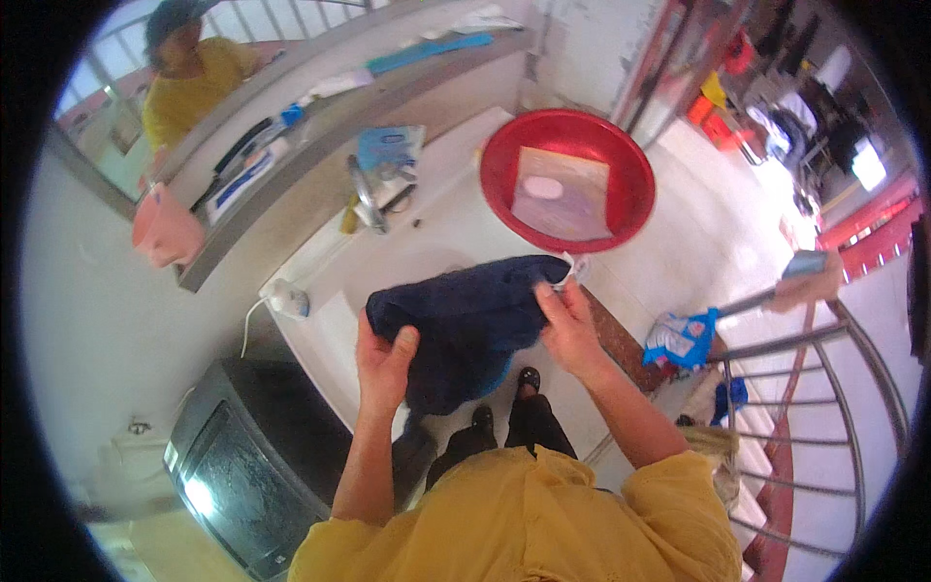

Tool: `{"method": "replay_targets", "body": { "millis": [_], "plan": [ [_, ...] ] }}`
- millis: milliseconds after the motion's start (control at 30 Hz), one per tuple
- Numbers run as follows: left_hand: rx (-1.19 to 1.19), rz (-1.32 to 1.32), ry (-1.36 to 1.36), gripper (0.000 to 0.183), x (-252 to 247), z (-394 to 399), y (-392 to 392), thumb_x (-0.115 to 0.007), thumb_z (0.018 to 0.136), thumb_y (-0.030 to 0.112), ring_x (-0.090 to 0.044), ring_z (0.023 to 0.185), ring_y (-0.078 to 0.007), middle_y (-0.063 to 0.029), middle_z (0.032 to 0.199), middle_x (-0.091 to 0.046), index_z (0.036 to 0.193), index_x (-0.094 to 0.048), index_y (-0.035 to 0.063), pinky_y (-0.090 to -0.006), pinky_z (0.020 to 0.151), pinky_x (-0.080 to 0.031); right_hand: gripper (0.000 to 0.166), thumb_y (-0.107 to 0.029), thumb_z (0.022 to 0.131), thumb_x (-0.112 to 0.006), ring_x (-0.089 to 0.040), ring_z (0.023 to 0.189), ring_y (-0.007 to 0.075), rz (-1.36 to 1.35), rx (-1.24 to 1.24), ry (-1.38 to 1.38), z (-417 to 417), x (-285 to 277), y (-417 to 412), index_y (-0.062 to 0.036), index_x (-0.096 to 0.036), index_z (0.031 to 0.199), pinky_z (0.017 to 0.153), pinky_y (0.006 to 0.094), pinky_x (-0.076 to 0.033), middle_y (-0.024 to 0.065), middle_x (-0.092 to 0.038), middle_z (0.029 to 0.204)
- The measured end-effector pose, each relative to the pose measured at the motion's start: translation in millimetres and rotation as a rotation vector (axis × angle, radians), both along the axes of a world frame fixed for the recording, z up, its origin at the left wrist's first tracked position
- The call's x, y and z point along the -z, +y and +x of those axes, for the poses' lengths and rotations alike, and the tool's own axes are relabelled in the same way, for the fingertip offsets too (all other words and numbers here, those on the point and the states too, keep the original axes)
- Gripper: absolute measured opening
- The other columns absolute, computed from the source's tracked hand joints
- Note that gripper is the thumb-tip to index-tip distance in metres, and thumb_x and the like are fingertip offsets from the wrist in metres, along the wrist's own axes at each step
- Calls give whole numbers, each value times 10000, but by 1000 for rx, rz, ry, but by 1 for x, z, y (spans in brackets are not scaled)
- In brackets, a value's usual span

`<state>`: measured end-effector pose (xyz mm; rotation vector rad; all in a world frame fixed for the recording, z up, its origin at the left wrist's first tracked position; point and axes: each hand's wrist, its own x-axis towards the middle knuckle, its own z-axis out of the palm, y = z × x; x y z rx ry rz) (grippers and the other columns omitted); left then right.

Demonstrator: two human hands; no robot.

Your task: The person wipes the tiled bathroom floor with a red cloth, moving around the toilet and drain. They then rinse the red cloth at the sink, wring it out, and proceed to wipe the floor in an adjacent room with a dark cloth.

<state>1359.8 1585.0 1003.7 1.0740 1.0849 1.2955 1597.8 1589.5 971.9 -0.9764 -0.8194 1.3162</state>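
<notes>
A dark navy cloth garment (465, 327) hangs stretched between my two hands, above the front edge of a white washbasin counter (436, 233). My left hand (385, 356) grips its left end, thumb on top. At the upper right corner, my right hand (567, 320) pinches the cloth beside a small white tag (574, 269). A lighter blue patch shows along the cloth's lower right side. Beyond the cloth stands a red basin (633, 174) with a pale rectangular board (593, 182) in it. On the board lies a whitish oval thing, perhaps soap (542, 187).
A chrome faucet (366, 195) rises at the counter's back. Above it runs a shelf (320, 174) with a pink cup (166, 227), under a mirror. To the left sits an old television (240, 465). A metal stair railing (793, 342) and a blue-white bag (682, 338) are at right.
</notes>
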Motion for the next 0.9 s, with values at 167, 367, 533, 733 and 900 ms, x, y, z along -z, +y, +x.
{"method": "replay_targets", "body": {
  "millis": [167, 367, 533, 733, 900],
  "plan": [
    [50, -177, 205, 622, 73, -13, 0, -678, 794, -15, -563, 1095, -180, -89, 1175, -608, 1360, -422, -6, -335, 972, -428, 301, -226, 964, -545, -601, 909, 108, -95, -555, 114, -80, -17, 57, -79, -506, 1223, 747, 252, -488, 26, -612, 1036],
    [-337, -390, 387, 259, 111, -35, 27, -536, 927, 166, -580, 774, -146, -65, 821, -661, 1027, -638, -50, -294, 727, -460, 271, -247, 961, -546, -626, 749, 143, 51, -342, -512, -91, 52, 153, -48, -577, 1142, 700, 298, -493, 65, -651, 891],
    [-452, -470, 203, 324, 64, -4, 81, -572, 919, 246, -575, 764, -152, -75, 838, -655, 1043, -630, -48, -318, 716, -466, 287, -262, 984, -481, -632, 793, 239, 121, -124, -539, -94, 78, 230, -39, -599, 1121, 762, 357, -492, 136, -651, 954],
    [-359, -533, 464, 446, 105, -12, 87, -653, 845, 162, -600, 1042, -253, -140, 1121, -634, 1203, -513, -65, -344, 911, -466, 353, -235, 1002, -424, -580, 915, 218, 326, 40, -741, -123, 100, 270, -2, -518, 1250, 837, 328, -459, 104, -609, 996],
    [-280, -379, -179, 408, 82, 0, 121, -610, 882, 98, -596, 981, -213, -114, 1116, -619, 1256, -496, -19, -343, 832, -496, 383, -166, 980, -476, -559, 906, 162, 165, -31, -508, -138, 152, 279, -14, -482, 1332, 840, 283, -451, 41, -597, 995]
  ]
}}
